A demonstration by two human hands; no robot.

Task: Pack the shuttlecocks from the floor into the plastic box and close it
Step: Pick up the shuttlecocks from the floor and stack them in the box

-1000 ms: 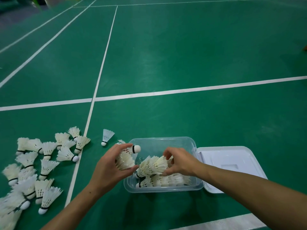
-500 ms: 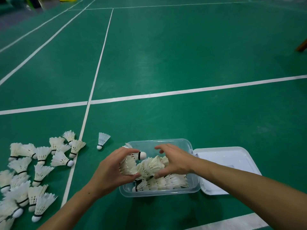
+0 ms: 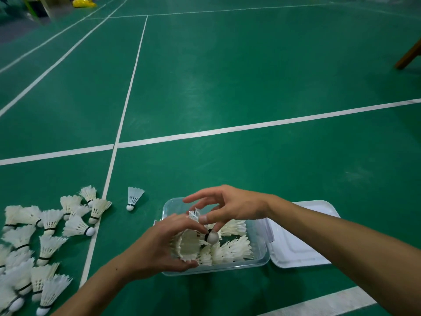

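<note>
A clear plastic box (image 3: pixel 262 258) sits on the green floor with several white shuttlecocks (image 3: pixel 232 249) lying inside. My left hand (image 3: pixel 159 245) grips a bunch of shuttlecocks (image 3: pixel 189 244) over the box's left part, feathers facing me. My right hand (image 3: pixel 230 205) hovers above the box and pinches the cork end of a shuttlecock (image 3: pixel 212 236) between thumb and fingers, the other fingers spread. The white lid (image 3: pixel 303 245) lies open to the right of the box. A pile of loose shuttlecocks (image 3: pixel 45 238) covers the floor at the left. One lone shuttlecock (image 3: pixel 133 198) stands apart.
White court lines (image 3: pixel 227 131) cross the green floor beyond the box. A brown wooden leg (image 3: pixel 409 54) shows at the far right edge. Yellow and dark objects (image 3: pixel 83 2) lie at the far top left.
My right hand has lifted off the shuttlecocks in the box and now pinches the cork sticking out of the left hand's bunch. The left hand has moved further over the box.
</note>
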